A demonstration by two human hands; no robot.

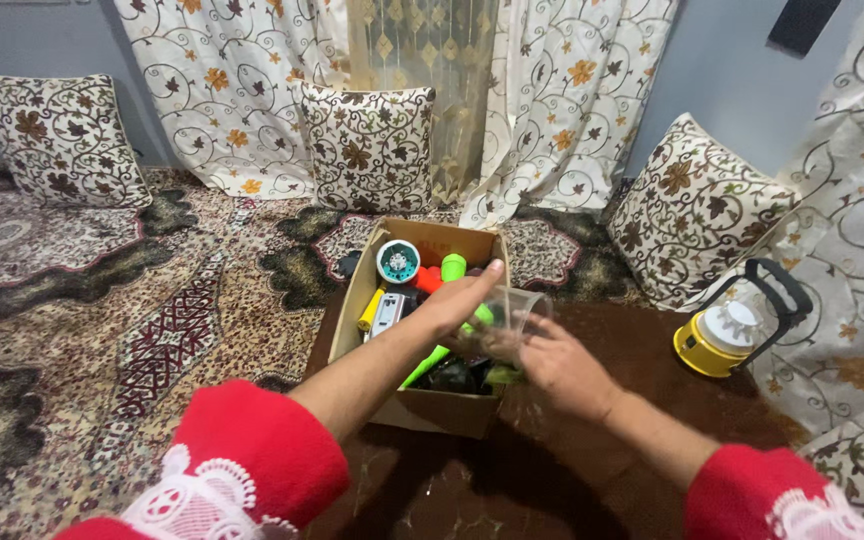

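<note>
Box (432, 405): brown cardboard, open top, centre of view, standing on a dark brown mat (572, 470) spread over a patterned carpet (102, 330); contents mixed: a round teal-rimmed lamp (398, 261) at the far end toward 12 o'clock, a green torch (453, 266) just at its 3 o'clock, an orange piece (429, 280) between them, a yellow torch (370, 309) along the wall at 9 o'clock, a grey-white item (388, 313) beside it, a bright green stick (426, 366) and dark things near the 6 o'clock end, hard to tell apart. Left hand (460, 300): reaches over the box from 7 o'clock, fingers stretched long, fingertips touching the rim of a clear plastic cup (514, 318); grip loose and wide, closed on nothing that can be seen. Right hand (557, 368): comes in from 4 o'clock, grip wrapped round the lower part of the cup, holding it tilted above the box's 3 o'clock edge; what is inside the cup cannot be told. Both arms in red sleeves with white lace cuffs. Lantern (724, 338): yellow base, white dome, black handle, at 3 o'clock of the box, well apart, at the mat's edge. Cushions: one (59, 137) at 10 o'clock, one (369, 146) at 12 o'clock, one (697, 208) at 2 o'clock, all leaf-patterned, leaning against the wall and curtains (552, 90).
</note>
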